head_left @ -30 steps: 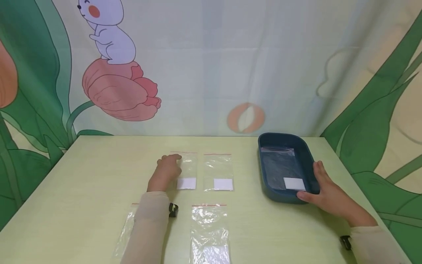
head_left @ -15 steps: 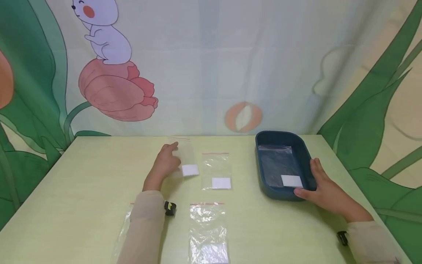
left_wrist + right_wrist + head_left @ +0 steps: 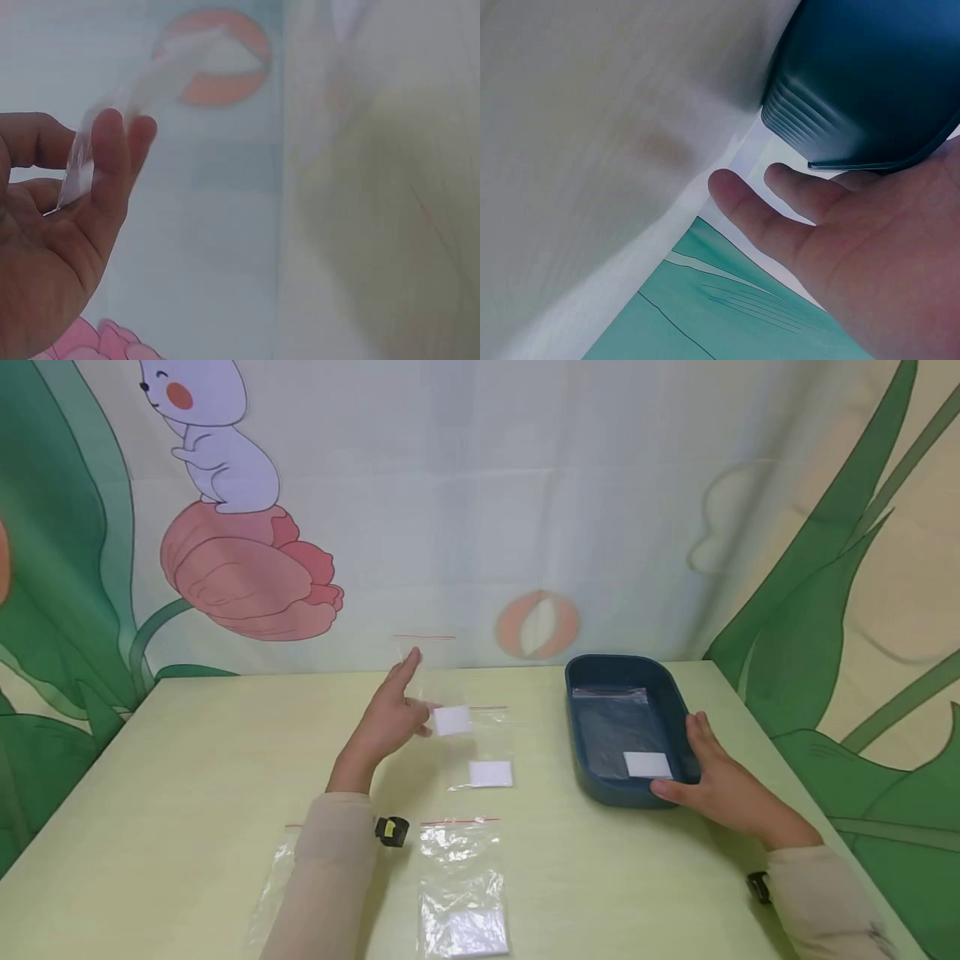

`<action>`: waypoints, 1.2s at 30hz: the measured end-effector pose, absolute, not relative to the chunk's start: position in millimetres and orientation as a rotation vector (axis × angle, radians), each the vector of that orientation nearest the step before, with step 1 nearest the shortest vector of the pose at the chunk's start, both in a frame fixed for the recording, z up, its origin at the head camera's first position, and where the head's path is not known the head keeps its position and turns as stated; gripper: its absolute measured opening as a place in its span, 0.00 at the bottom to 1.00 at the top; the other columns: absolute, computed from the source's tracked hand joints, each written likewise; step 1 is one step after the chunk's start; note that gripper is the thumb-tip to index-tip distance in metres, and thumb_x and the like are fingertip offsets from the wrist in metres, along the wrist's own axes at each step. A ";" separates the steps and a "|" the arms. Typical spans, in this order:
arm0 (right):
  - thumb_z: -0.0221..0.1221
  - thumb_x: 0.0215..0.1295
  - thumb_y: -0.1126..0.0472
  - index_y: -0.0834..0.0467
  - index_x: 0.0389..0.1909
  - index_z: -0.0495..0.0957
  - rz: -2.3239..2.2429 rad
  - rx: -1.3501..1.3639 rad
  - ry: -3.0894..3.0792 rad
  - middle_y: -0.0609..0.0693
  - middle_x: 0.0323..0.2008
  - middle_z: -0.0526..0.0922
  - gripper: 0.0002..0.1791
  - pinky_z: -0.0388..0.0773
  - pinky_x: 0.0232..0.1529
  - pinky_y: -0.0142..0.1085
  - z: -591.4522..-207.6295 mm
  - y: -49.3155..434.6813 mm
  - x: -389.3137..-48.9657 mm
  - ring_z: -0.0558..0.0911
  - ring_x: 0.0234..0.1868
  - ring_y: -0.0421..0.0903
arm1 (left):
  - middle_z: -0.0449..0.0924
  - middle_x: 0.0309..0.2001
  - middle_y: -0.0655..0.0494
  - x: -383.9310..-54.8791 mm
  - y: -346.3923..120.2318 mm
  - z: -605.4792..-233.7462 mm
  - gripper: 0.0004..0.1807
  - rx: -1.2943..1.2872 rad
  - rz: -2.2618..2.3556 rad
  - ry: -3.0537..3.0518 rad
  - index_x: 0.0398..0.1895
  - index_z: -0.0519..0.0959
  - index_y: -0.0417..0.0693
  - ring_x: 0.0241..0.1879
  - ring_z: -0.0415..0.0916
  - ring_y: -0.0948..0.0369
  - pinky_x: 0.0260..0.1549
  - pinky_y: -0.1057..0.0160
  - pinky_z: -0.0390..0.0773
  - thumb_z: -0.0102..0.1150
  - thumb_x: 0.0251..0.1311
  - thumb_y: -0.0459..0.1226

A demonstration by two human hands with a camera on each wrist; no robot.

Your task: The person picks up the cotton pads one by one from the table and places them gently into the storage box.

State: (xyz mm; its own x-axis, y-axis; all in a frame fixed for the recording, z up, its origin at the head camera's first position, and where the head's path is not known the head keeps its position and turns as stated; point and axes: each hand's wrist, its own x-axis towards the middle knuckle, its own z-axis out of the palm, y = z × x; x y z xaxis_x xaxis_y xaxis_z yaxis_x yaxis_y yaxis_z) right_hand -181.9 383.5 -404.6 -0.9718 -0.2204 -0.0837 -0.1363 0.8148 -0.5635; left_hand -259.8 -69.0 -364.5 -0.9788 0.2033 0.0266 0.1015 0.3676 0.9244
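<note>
My left hand (image 3: 390, 722) pinches a clear zip bag (image 3: 452, 721) with a red seal line and a white paper piece inside, lifted above the table. In the left wrist view the film of this bag passes between thumb and fingers. Beneath it on the table lies a second zip bag (image 3: 491, 774), partly overlapped. My right hand (image 3: 727, 789) rests against the near right corner of a dark blue tray (image 3: 626, 795), thumb at the rim, fingers extended along the outer side. Inside the tray is another zip bag (image 3: 611, 731) with white paper.
Closer to me lies a larger, shiny zip bag (image 3: 461, 877). Another clear bag (image 3: 270, 893) is partly hidden by my left sleeve. The pale table (image 3: 202, 760) ends at a printed curtain (image 3: 420, 527) behind.
The left hand has lifted its zip bag off the table and carried it rightward, over the neighbouring bag. My right hand stays at the tray. The head view has shifted slightly right.
</note>
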 end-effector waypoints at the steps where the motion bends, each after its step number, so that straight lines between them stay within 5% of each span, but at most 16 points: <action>1: 0.66 0.63 0.38 0.63 0.78 0.24 -0.871 -0.282 2.853 0.60 0.77 0.20 0.68 0.51 0.65 0.71 -404.9 383.3 -182.4 0.42 0.75 0.74 | 0.34 0.81 0.49 -257.9 -65.5 -361.3 0.49 0.307 1.723 2.497 0.83 0.44 0.60 0.38 0.80 0.48 0.53 0.48 0.75 0.50 0.61 0.24; 3: 0.66 0.63 0.37 0.63 0.78 0.24 -0.873 -0.274 2.852 0.61 0.78 0.20 0.68 0.51 0.65 0.70 -405.3 383.2 -183.2 0.42 0.75 0.74 | 0.36 0.81 0.51 -256.4 -59.4 -356.7 0.50 0.350 1.756 2.478 0.83 0.45 0.62 0.30 0.77 0.52 0.56 0.48 0.71 0.51 0.59 0.25; 10: 0.65 0.62 0.37 0.63 0.78 0.25 -0.859 -0.255 2.856 0.62 0.78 0.21 0.68 0.51 0.65 0.70 -406.0 383.3 -184.0 0.44 0.74 0.74 | 0.40 0.81 0.54 -262.2 -32.7 -348.6 0.48 0.484 1.908 2.380 0.82 0.49 0.58 0.40 0.81 0.56 0.46 0.55 0.81 0.54 0.59 0.26; 16: 0.66 0.62 0.37 0.64 0.78 0.25 -0.861 -0.264 2.861 0.62 0.78 0.22 0.68 0.52 0.66 0.69 -406.0 383.2 -184.1 0.45 0.74 0.74 | 0.41 0.81 0.54 -267.5 -3.8 -342.6 0.49 0.562 1.937 2.331 0.82 0.49 0.57 0.37 0.83 0.59 0.42 0.62 0.81 0.57 0.60 0.24; 26: 0.65 0.62 0.36 0.63 0.78 0.25 -0.871 -0.249 2.857 0.61 0.78 0.21 0.68 0.52 0.66 0.69 -405.6 385.4 -184.2 0.44 0.74 0.74 | 0.49 0.80 0.54 -272.6 52.9 -339.0 0.50 0.669 1.863 2.310 0.82 0.49 0.51 0.35 0.81 0.48 0.39 0.58 0.82 0.55 0.59 0.18; 33: 0.66 0.61 0.36 0.63 0.79 0.26 -0.880 -0.234 2.857 0.61 0.78 0.22 0.69 0.51 0.67 0.69 -406.2 385.1 -184.0 0.42 0.75 0.72 | 0.43 0.80 0.44 -279.4 94.5 -351.3 0.49 0.666 1.720 2.371 0.82 0.49 0.49 0.31 0.78 0.46 0.42 0.58 0.80 0.55 0.57 0.19; 36: 0.66 0.61 0.35 0.63 0.79 0.26 -0.887 -0.225 2.853 0.61 0.78 0.22 0.69 0.51 0.67 0.68 -406.1 384.8 -183.9 0.42 0.75 0.72 | 0.44 0.80 0.44 -281.5 113.0 -358.3 0.51 0.631 1.655 2.417 0.82 0.49 0.49 0.51 0.77 0.48 0.50 0.59 0.77 0.56 0.54 0.19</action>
State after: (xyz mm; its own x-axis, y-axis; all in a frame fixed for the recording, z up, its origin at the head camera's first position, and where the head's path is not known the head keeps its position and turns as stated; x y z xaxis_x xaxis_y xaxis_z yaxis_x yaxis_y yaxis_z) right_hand -183.9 384.8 -406.1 -0.9782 -0.1850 -0.0941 -0.0991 0.8146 -0.5715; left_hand -281.5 113.0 -358.3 -0.9015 0.4173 0.1150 0.2580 0.3048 0.9168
